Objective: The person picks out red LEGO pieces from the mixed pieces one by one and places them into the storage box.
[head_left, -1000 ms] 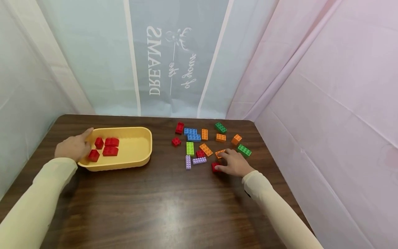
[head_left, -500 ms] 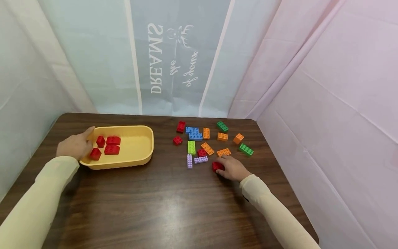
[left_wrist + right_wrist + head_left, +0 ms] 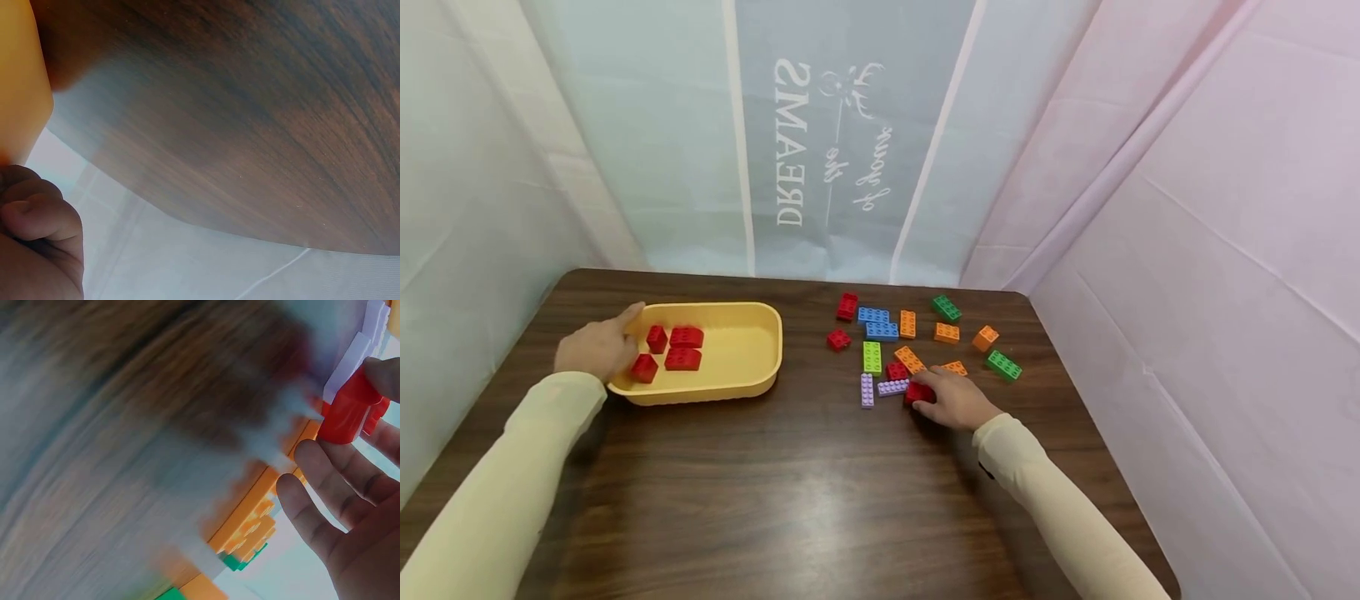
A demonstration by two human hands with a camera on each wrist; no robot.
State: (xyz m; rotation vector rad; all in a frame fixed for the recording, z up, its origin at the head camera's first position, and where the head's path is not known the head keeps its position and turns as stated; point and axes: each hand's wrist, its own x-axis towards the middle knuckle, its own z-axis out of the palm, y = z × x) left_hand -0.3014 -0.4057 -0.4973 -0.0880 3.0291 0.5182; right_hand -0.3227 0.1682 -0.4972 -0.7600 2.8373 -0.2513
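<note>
My left hand [image 3: 597, 348] grips the left end of a yellow tray [image 3: 741, 392]. Its curled fingers show beside the tray wall [image 3: 19, 81] in the left wrist view. Inside the tray lie several red toy bricks [image 3: 682, 359], grouped at the left. On the right side of the table, my right hand [image 3: 958, 400] pinches a red brick [image 3: 917, 393] between thumb and fingers. The right wrist view shows this red brick [image 3: 350, 409] with its rounded side, the other fingers spread below. A lilac brick [image 3: 892, 387] is just left of it, and an orange brick [image 3: 955, 367] is partly hidden behind the hand.
Several loose bricks are spread around the right hand: a lime one [image 3: 872, 357], blue ones [image 3: 882, 332], green ones [image 3: 1003, 365] and a red one [image 3: 838, 339]. Cloth [image 3: 820, 242] hangs behind the dark wooden table [image 3: 775, 500], with a pale sheet [image 3: 1187, 292] at the right.
My right hand has closed its fingers on the red brick and moved left with it, nearer the lilac brick. My left hand stays on the tray. The head view has shifted slightly.
</note>
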